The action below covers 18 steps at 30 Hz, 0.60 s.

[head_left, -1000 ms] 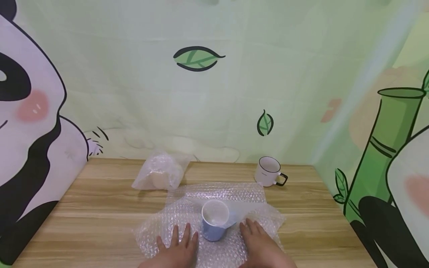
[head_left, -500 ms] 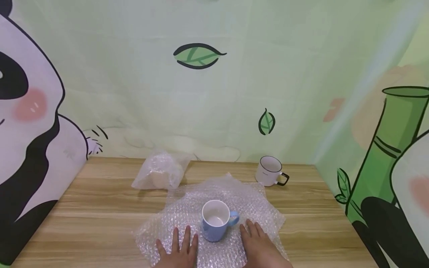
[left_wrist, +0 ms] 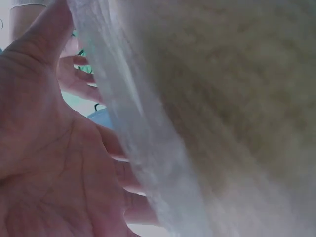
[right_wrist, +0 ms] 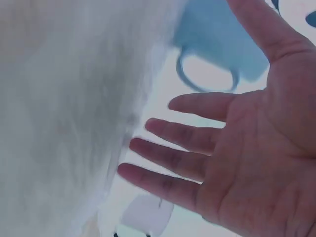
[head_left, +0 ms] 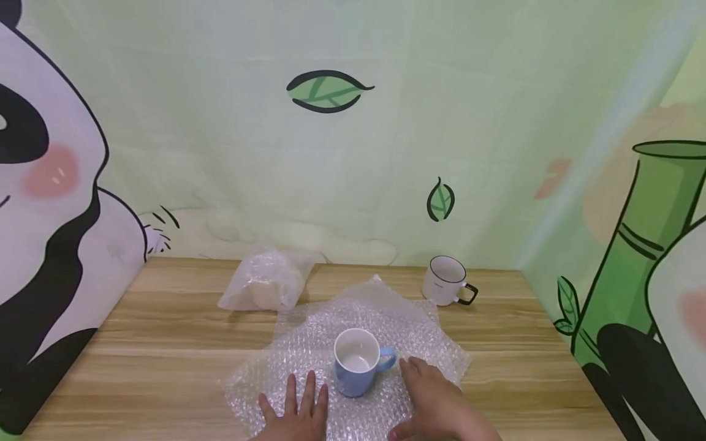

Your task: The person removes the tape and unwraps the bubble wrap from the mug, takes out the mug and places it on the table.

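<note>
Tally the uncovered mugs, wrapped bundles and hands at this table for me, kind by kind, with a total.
Uncovered mugs: 2 (blue mug, white mug)
Wrapped bundle: 1
Hands: 2 (left hand, right hand)
Total: 5

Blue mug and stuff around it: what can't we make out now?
Blue mug underside: head view, hidden by its own body.
Rest of that mug: right wrist view, cut off by top edge.
Wrapped bundle contents: head view, obscured by cloudy wrapping.
White mug marking: head view, too small to read.
Surface at right: left wrist view, too blurred to identify.
</note>
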### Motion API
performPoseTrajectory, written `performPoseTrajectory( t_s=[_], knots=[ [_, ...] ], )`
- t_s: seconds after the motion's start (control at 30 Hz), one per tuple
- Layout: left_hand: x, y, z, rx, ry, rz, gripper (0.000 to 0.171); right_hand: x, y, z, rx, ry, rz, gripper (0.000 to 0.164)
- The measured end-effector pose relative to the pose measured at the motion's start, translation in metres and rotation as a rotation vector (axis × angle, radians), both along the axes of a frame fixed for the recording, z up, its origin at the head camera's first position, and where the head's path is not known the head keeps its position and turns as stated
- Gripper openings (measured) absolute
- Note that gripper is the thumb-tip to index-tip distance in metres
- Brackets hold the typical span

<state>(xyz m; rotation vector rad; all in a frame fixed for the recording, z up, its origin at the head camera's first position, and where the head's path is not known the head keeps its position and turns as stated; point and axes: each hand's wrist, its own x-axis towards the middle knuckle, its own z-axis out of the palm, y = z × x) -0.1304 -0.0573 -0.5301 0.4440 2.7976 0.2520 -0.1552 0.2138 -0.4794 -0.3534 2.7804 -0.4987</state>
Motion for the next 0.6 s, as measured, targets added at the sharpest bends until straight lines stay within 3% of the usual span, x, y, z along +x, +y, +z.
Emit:
performPoseTrajectory(
  t_s=[0.17, 0.23, 0.33, 0.47, 0.6],
  knots=[
    [-0.009, -0.007, 0.016, 0.064, -0.11, -0.023, 0.105, -0.016, 0.007, 0.014, -0.056, 0.082, 0.001, 0.126],
    [-0.014, -0.01, 0.023, 0.082, -0.125, -0.04, 0.1, -0.023, 0.01, 0.018, -0.082, 0.113, 0.045, 0.128],
    [-0.02, -0.016, 0.032, 0.056, -0.146, -0.058, 0.105, -0.035, 0.012, 0.02, -0.1, 0.139, 0.127, 0.13],
    [-0.026, -0.023, 0.038, 0.003, -0.121, -0.085, 0.118, -0.05, 0.011, 0.016, -0.065, 0.162, 0.218, 0.135],
    [-0.027, -0.026, 0.038, 0.0, -0.054, -0.14, 0.119, -0.062, 0.01, 0.005, 0.003, 0.18, 0.316, 0.142]
  ],
)
